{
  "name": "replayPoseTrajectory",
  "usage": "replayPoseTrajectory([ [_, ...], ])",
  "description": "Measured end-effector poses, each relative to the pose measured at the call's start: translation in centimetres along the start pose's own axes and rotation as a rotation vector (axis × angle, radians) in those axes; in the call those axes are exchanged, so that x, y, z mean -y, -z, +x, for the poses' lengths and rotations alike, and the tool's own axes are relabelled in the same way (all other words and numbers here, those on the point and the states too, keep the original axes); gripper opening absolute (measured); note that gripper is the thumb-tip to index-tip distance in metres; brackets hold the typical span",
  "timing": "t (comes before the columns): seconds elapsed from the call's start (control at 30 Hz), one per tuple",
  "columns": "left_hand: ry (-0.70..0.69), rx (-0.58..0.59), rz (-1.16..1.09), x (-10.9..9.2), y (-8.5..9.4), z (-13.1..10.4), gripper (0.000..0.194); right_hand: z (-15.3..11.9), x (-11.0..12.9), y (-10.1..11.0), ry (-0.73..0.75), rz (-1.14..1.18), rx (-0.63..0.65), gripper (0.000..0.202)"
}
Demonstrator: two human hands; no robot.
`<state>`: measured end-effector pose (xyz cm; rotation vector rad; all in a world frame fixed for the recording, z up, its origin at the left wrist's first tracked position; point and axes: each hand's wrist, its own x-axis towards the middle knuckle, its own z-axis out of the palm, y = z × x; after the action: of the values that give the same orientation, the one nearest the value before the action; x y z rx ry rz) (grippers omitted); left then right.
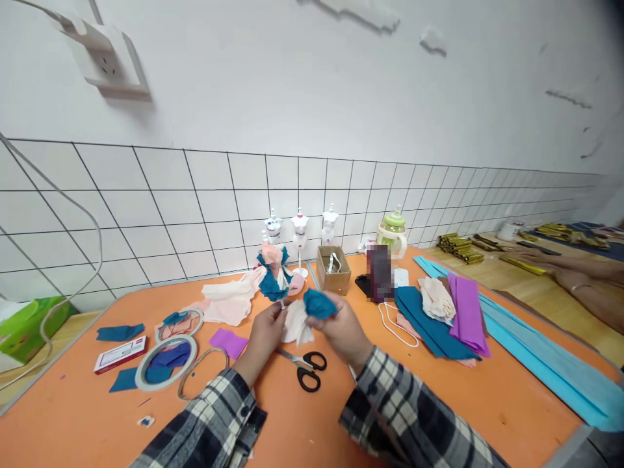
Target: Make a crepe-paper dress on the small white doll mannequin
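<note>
Scissors [301,364] with black handles lie on the orange table [487,396] at the lower middle of the head view, just below the two hands. The left hand [266,333] has its fingertips pinched together at the edge of a thin white piece [294,322], near the centre of the frame. The right hand [345,330], closed around a bunched teal piece [319,304], is just beside it; whether it also grips the white material cannot be told. Above the left hand stands a small figure [273,272] dressed in teal and peach layers, with white dress forms [300,233] behind and beside it. A cardboard box [334,282] stands right of centre, near a green-lidded bottle [392,227]. At the left, a white ring [141,372] lies over blue scraps, near a red-and-white packet [121,354] and a purple scrap [229,341]. At the right, folded teal cloth [431,331], a cream bundle [436,300] and purple cloth [468,315] overlap beside long light-blue strips [546,364]. Another person's hand [578,283] rests at the far right edge.
</note>
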<state>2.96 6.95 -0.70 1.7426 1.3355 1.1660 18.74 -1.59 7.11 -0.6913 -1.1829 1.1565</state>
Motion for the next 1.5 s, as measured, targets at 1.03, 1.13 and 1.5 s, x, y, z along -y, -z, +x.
replayPoseTrajectory([
  [1.03,-0.027,0.363,-0.609,-0.9,-2.1,-4.9,0.039,5.7,2.5,-0.2,0.064,-0.513,-0.131,0.019],
  [1.13,-0.030,0.341,-0.598,-0.9,-2.1,-4.8,0.038,5.7,2.3,-0.2,0.055,-0.573,-0.128,0.019],
  [1.5,0.045,0.300,-0.606,-0.7,-2.3,-4.4,0.041,5.2,3.4,0.3,0.265,-0.294,-0.267,0.025],
])
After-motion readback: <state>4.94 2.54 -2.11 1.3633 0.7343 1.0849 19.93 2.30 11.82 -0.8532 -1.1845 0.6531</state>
